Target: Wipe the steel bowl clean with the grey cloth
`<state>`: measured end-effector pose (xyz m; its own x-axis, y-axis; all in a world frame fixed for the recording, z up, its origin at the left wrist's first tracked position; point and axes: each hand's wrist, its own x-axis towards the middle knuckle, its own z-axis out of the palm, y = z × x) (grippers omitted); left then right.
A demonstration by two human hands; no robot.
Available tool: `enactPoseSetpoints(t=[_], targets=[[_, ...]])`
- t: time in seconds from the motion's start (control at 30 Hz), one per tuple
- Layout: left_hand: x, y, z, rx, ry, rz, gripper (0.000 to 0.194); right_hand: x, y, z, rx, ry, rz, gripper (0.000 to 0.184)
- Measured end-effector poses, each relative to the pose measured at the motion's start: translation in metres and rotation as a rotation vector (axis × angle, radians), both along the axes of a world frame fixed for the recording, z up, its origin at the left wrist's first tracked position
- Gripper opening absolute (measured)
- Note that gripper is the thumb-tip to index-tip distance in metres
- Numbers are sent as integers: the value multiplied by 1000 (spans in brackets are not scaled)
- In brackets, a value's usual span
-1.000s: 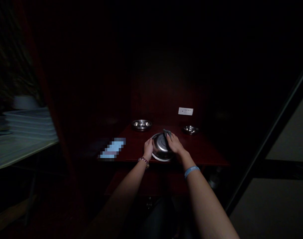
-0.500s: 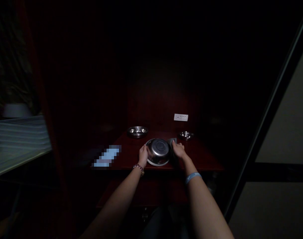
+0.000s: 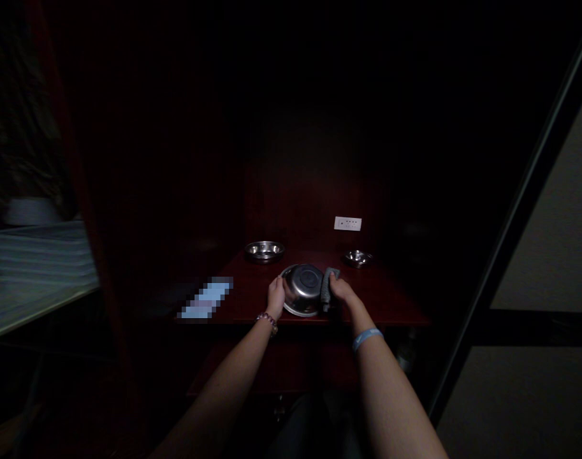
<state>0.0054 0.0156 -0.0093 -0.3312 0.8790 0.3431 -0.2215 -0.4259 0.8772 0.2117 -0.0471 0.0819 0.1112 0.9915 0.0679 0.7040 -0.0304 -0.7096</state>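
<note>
A shiny metal bowl (image 3: 304, 285) is tilted with its round base toward me, above the front of the dark red shelf (image 3: 386, 305). My left hand (image 3: 275, 297) grips the bowl's left rim, fingers hidden behind it. In my right hand (image 3: 341, 288) is a grey cloth (image 3: 326, 290), pressed against the bowl's right side. Its thumb lies over the cloth, and the other fingers are partly hidden. Behind stand a larger metal dish (image 3: 264, 251) on the left and a smaller metal dish (image 3: 358, 257) on the right.
A white power socket (image 3: 348, 224) is set in the back panel. Left on the shelf lies a pixelated bright object (image 3: 207, 298). Stacked pale trays (image 3: 42, 252) rest on a table at far left. A lower shelf (image 3: 291, 366) runs beneath, with a bottle (image 3: 406, 352) at right.
The cloth has come round to the bowl's near right side and more of it shows. My right hand has shifted slightly; my left keeps its hold on the rim.
</note>
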Motion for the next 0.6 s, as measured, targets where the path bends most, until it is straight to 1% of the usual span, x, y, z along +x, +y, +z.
enactPoseSetpoints(t=[0.07, 0.13, 0.23, 0.4, 0.53, 0.6], targets=[[0, 0, -1, 3, 0, 3, 29, 1, -1, -1, -29, -12, -70, 76], [0, 1, -1, 5, -2, 11, 28, 2, -3, -2, -18, -6, -44, 72], [1, 0, 0, 8, -12, 11, 28, -1, -8, 0, -25, 64, 41, 66], [4, -2, 4, -10, -13, 10, 26, -20, -18, 5, -178, 406, 281, 66], [2, 0, 4, -29, -5, 21, 23, -34, -25, 11, -187, 503, 327, 59], [0, 1, 3, 3, 1, 19, 25, -38, -28, 14, -172, 522, 338, 58]])
